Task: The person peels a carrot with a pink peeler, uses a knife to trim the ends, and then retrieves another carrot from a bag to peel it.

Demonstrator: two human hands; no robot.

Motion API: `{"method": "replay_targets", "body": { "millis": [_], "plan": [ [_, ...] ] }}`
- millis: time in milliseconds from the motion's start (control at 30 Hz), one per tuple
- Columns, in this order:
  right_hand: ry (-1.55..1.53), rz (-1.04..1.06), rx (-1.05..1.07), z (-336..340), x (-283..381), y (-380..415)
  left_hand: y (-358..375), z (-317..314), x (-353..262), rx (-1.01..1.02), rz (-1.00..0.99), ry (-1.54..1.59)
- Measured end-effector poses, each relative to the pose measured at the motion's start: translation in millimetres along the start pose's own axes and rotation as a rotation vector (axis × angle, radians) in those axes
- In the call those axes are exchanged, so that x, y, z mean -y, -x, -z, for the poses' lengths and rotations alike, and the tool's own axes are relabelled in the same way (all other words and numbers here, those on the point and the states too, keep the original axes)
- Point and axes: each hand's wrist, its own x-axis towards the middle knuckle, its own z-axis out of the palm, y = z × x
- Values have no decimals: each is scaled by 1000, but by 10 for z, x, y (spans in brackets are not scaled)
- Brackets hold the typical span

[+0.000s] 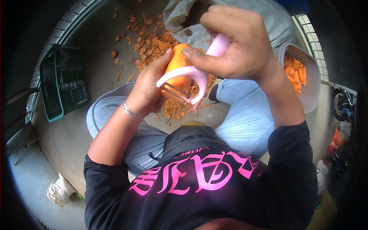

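Note:
My left hand [149, 86] is wrapped round a thick orange carrot [179, 61], which points away from me with its bare, peeled-looking side up. In my right hand [239, 48] is a pink Y-shaped peeler [180, 71], its handle closed in the fist and the thumb laid along it. The peeler's metal blade [177, 93] lies across the near end of the carrot. Part of the carrot is hidden behind the peeler's frame and my left fingers. Below the hands, carrot peelings [176, 109] lie on the floor between my legs.
Carrot slices and scraps [153, 46] spread over the floor ahead. A pale sack [276, 23] lies at the top. To the right stands a perforated basket [312, 82] holding carrot pieces [295, 73]. A dark green crate [63, 82] is at the left, a white bundle [60, 190] at lower left.

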Motion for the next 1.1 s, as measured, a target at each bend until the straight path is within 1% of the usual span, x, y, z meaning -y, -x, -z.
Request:
{"method": "replay_targets", "body": {
  "millis": [67, 133, 233, 300, 367, 400, 467, 500, 533, 567, 633, 667, 767, 800, 900, 967, 1067, 1100],
  "plan": [
    [-47, -8, -13, -11, -26, -1, -1, 4, 7, -11, 31, 3],
    [-30, -74, -2, -9, -100, 6, 0, 10, 12, -28, 89, 17],
    [99, -261, 82, 137, -436, 64, 119, -37, -6, 122, 133, 43],
    [342, -163, 67, 184, -643, 82, 124, -55, 6, 210, 92, 72],
    [122, -599, 54, 172, -771, 107, 152, -44, -49, 284, 70, 68],
    [144, -577, 51, 214, -785, 110, 134, -35, -55, 273, 93, 108],
    [35, -573, 59, 232, -582, 41, 71, -26, -66, 250, 137, 192],
    [-19, -572, 59, 227, -525, 22, 62, -28, -73, 218, 149, 183],
    [-66, -422, 2, 160, -544, 85, 57, -32, -85, 186, 163, 172],
    [-51, -360, 29, 157, -449, 52, 49, -31, -93, 155, 179, 159],
    [-18, -241, 84, 162, -153, -20, 12, 49, -64, 232, 148, 215],
    [-58, -185, 69, 134, -119, -10, 5, 62, -56, 272, 132, 245],
    [-133, -47, 21, 60, -42, 7, 37, -95, -91, 44, 108, 237],
    [-129, -24, 6, 43, -9, -4, 16, -35, -60, 83, 121, 228],
    [-135, 5, -26, -18, -45, 35, -3, 102, -21, 303, 98, 366],
    [-138, 12, -28, -26, -61, 37, 53, 66, 7, 301, -35, 247],
    [-125, 10, -16, -3, -78, 29, 71, 71, 32, 342, -160, 140],
    [-123, 4, -12, 11, -88, 22, 76, 79, 46, 331, -238, 17]
  ]
}}
